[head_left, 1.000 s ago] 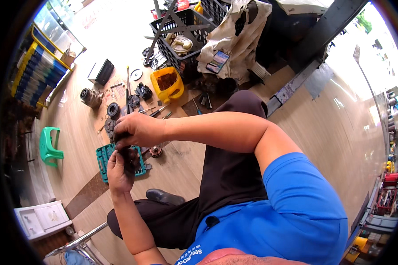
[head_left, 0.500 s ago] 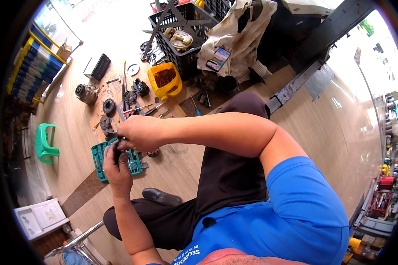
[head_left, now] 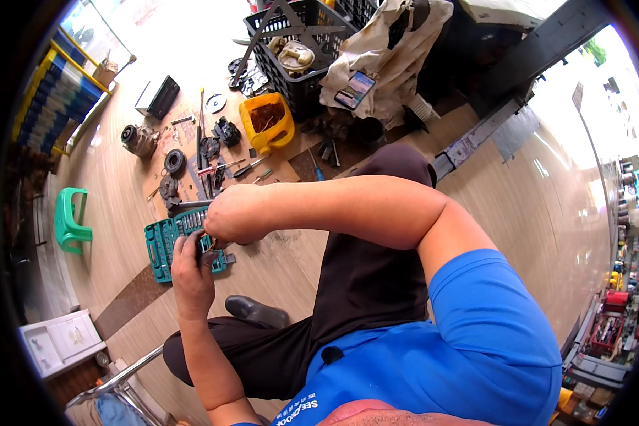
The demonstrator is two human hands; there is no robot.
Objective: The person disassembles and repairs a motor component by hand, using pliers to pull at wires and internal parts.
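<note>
My left hand (head_left: 194, 277) is closed, thumb and fingers pinched together just below my right hand (head_left: 236, 214). The right hand is curled with its back toward me, so its grip is hidden. Between the two sets of fingertips is a small dark piece, too covered to name. A metal bar (head_left: 194, 204) reaches leftward from beside the right hand; whether that hand holds it is unclear. Under both hands lies an opened teal tool case (head_left: 162, 248) with sockets in its slots.
Beyond the hands, a cardboard sheet (head_left: 184, 135) carries a black ring-shaped part (head_left: 175, 161), a screwdriver (head_left: 248, 167) and a cut yellow jug (head_left: 268, 121). Black crate (head_left: 302, 92) and phone (head_left: 355, 90) on cloth stand farther back. A green stool (head_left: 69, 220) is at left.
My right hand has shifted slightly right and down, and the left fingers have gone down with it. More of the tool case and the metal bar shows now.
</note>
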